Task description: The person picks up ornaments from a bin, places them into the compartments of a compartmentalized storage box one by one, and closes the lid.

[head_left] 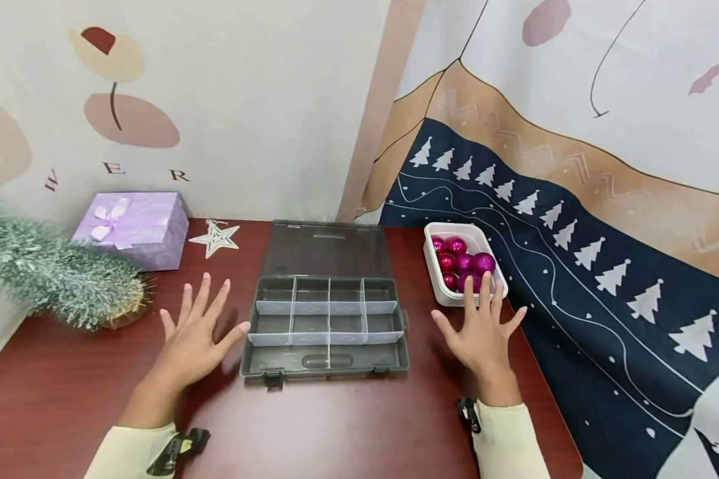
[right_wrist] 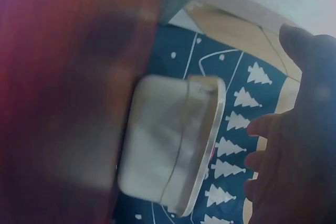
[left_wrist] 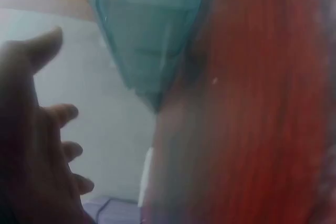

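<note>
With fingers spread and nothing held, my left hand (head_left: 193, 346) hovers over the table just left of a smoky plastic compartment box (head_left: 323, 372). The box's lid (head_left: 326, 247) lies folded back, and thin white dividers (head_left: 311, 338) split its inside into several bare sections. On the other side, my right hand (head_left: 482, 336) is also spread, its fingertips overlapping the near rim of a white plastic tub (head_left: 440, 286) in the head view. Shiny and glittery magenta Christmas balls (head_left: 483, 263) fill the tub. The right wrist view shows the tub's side (right_wrist: 157, 140) beside the fingers.
A white star ornament (head_left: 216, 238) lies behind my left hand. Further left stand a lilac gift box (head_left: 138, 226) with a bow and a frosted miniature tree (head_left: 66, 273). A dark blue tree-print cloth (head_left: 515, 233) hangs along the table's right edge.
</note>
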Tool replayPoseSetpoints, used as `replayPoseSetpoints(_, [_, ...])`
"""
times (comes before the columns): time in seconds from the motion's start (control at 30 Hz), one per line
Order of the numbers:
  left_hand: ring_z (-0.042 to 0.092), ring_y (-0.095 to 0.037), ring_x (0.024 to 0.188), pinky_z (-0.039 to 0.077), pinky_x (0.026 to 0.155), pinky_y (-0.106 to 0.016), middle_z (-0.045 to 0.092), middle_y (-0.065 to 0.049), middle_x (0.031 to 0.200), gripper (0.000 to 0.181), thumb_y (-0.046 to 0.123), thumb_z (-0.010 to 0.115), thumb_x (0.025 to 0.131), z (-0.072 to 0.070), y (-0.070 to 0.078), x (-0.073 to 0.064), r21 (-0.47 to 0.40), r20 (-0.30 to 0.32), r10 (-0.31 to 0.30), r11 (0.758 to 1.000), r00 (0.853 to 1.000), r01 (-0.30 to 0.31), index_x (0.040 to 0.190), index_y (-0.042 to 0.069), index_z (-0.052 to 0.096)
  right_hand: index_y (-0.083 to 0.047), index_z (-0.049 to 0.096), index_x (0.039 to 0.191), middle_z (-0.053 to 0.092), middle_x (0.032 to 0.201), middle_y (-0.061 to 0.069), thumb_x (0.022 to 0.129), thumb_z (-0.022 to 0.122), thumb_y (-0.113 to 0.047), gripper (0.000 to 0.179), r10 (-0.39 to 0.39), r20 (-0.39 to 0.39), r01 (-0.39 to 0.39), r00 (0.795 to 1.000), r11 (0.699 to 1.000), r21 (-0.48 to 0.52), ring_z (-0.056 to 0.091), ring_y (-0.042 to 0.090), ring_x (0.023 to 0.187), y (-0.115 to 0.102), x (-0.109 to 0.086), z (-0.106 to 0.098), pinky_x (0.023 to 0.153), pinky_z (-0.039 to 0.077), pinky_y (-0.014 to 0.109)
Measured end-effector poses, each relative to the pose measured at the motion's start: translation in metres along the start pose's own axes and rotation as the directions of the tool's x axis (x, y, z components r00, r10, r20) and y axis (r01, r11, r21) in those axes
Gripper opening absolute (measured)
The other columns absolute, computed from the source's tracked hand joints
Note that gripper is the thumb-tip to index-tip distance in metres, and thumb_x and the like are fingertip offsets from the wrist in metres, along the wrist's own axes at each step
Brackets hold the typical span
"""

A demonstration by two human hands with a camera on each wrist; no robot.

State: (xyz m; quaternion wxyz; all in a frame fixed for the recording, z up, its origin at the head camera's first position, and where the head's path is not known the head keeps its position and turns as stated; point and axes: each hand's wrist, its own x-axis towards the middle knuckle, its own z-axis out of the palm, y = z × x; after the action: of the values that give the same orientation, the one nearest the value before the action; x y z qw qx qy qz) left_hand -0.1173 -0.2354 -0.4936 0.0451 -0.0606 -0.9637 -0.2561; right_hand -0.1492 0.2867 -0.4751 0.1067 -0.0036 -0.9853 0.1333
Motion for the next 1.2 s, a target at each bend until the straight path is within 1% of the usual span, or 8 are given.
replayPoseSetpoints(0.23, [0.003,-0.060,0.167,-0.004,0.112,-0.099,-0.003,-0.015,0.186,0.089,0.041,0.068,0.107,0.007,-0.008,0.004,-0.231,0.035,0.111,0.968,0.993,-0.100,0.177,0.029,0.015,-0.012,0.016,0.176,-0.001,0.185,0.020,0.100,0.047,-0.078,0.106,0.008,-0.025,-0.008,1.000,1.000,-0.001,-0.010,0.047,0.172,0.015,0.028,-0.010,0.119,-0.017,0.090])
replayPoseSetpoints(0.4, [0.007,-0.062,0.166,-0.006,0.111,-0.099,0.002,-0.021,0.185,0.089,0.021,0.071,0.104,0.014,-0.018,0.008,-0.438,0.047,0.214,0.882,0.976,-0.173,0.177,0.024,0.019,-0.006,0.021,0.174,0.006,0.184,0.025,0.100,0.048,-0.077,0.106,0.040,-0.031,-0.039,0.999,0.999,0.020,-0.003,0.050,0.171,0.022,0.046,-0.012,0.119,-0.013,0.092])
replayPoseSetpoints(0.5, [0.005,-0.043,0.171,-0.010,0.114,-0.096,0.005,-0.024,0.184,0.092,0.012,0.073,0.101,0.020,-0.023,0.010,-0.526,0.040,0.271,0.824,0.962,-0.211,0.176,0.019,0.022,-0.003,0.031,0.170,0.023,0.178,0.029,0.101,0.055,-0.070,0.099,0.048,-0.091,-0.042,0.995,0.997,0.059,0.011,0.052,0.168,0.029,0.055,-0.008,0.120,-0.007,0.092])
replayPoseSetpoints(0.6, [0.001,-0.010,0.171,-0.016,0.115,-0.093,0.006,-0.027,0.183,0.095,0.010,0.075,0.098,0.027,-0.025,0.011,-0.562,0.045,0.321,0.791,0.946,-0.242,0.176,0.014,0.021,0.000,0.043,0.162,0.040,0.166,0.030,0.101,0.062,-0.057,0.086,0.032,-0.177,-0.011,0.984,0.993,0.116,0.026,0.049,0.162,0.037,0.061,-0.001,0.121,-0.001,0.091])
replayPoseSetpoints(0.67, [0.000,0.006,0.166,-0.019,0.117,-0.091,0.006,-0.031,0.182,0.096,0.010,0.076,0.097,0.031,-0.026,0.012,-0.566,0.051,0.349,0.782,0.936,-0.261,0.176,0.011,0.020,0.001,0.048,0.157,0.047,0.157,0.029,0.100,0.065,-0.051,0.079,0.026,-0.233,0.012,0.972,0.987,0.157,0.034,0.046,0.156,0.042,0.062,0.003,0.121,0.003,0.088])
replayPoseSetpoints(0.73, [0.000,0.013,0.163,-0.020,0.117,-0.089,0.006,-0.033,0.181,0.097,0.011,0.076,0.097,0.034,-0.026,0.013,-0.562,0.059,0.363,0.782,0.930,-0.270,0.176,0.010,0.019,0.002,0.053,0.153,0.050,0.151,0.028,0.099,0.068,-0.047,0.074,0.034,-0.283,0.025,0.958,0.979,0.203,0.039,0.045,0.150,0.045,0.061,0.007,0.121,0.006,0.085])
replayPoseSetpoints(0.87, [0.003,0.015,0.162,-0.018,0.119,-0.088,0.007,-0.032,0.181,0.097,0.012,0.076,0.096,0.035,-0.026,0.014,-0.546,0.059,0.365,0.791,0.929,-0.276,0.175,0.009,0.021,0.001,0.057,0.148,0.054,0.147,0.029,0.097,0.071,-0.042,0.068,0.071,-0.341,0.030,0.937,0.959,0.283,0.043,0.047,0.144,0.047,0.059,0.013,0.120,0.009,0.080])
replayPoseSetpoints(1.2, [0.005,0.016,0.161,-0.014,0.120,-0.089,0.010,-0.031,0.181,0.096,0.014,0.079,0.095,0.036,-0.023,0.011,-0.508,0.061,0.372,0.810,0.926,-0.292,0.175,0.013,0.025,0.000,0.061,0.140,0.058,0.140,0.028,0.096,0.076,-0.038,0.060,0.118,-0.325,0.003,0.938,0.937,0.349,0.045,0.047,0.140,0.050,0.058,0.023,0.118,0.011,0.076])
